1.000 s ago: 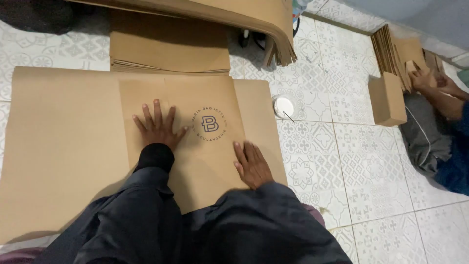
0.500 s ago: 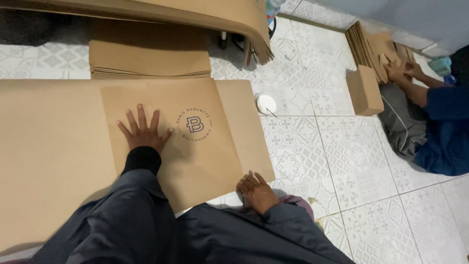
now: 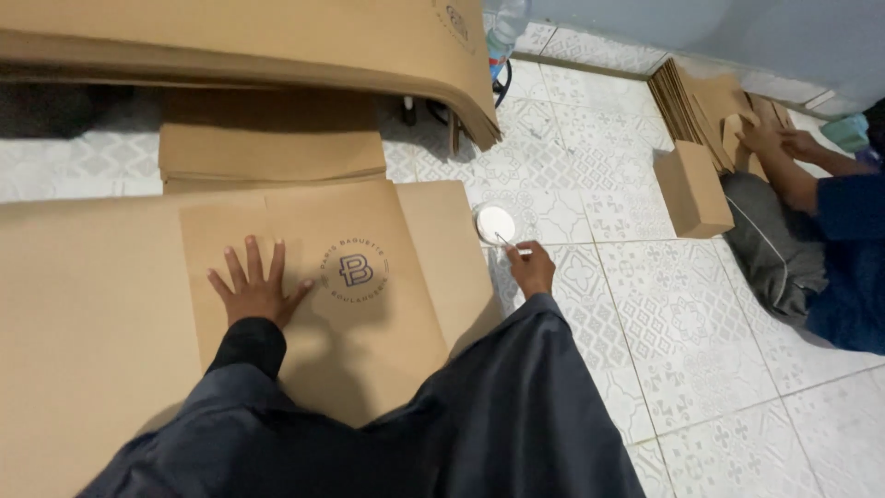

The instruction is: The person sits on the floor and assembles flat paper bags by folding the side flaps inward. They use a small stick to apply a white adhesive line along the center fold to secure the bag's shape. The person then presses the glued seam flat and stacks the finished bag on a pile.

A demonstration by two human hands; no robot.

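Left hand: the left hand (image 3: 255, 293) is lying flat, palm down, with all fingers spread wide; it is gripping nothing and is pressing on the brown paper sheet (image 3: 318, 304).
Right hand: the right hand (image 3: 532, 267) is reaching out over the tiled floor (image 3: 664, 332), its fingers curled around a thin stick-like tool (image 3: 506, 243); the tip of the tool is pointing into the small round container (image 3: 495, 224).
Brown paper sheet: it is lying on top of a wider flat cardboard layer (image 3: 83, 323), directly in front of the person, and is bearing a round dark printed emblem (image 3: 354, 269) just to the right of the left hand.
Small round container: it is sitting on the floor just beside the right edge of the cardboard, showing a white content; what the white matter is cannot be told.
Sleeves: dark sleeves (image 3: 516, 406) are covering both arms down to the wrists.
Folded stack: a stack of brown folded sheets (image 3: 272, 152) is lying beyond the paper sheet, touching the far edge of the cardboard layer.
Overhanging pile: a thick curved pile of brown sheets (image 3: 277, 41) is hanging over the top of the view.
Co-worker: another person in blue (image 3: 853, 249) is sitting at the right, both hands (image 3: 784, 143) working on brown pieces.
Small box: a brown assembled box (image 3: 693, 189) is standing on the floor near the co-worker.
Upright bundle: a bundle of flat brown pieces (image 3: 687, 97) is leaning by the wall.
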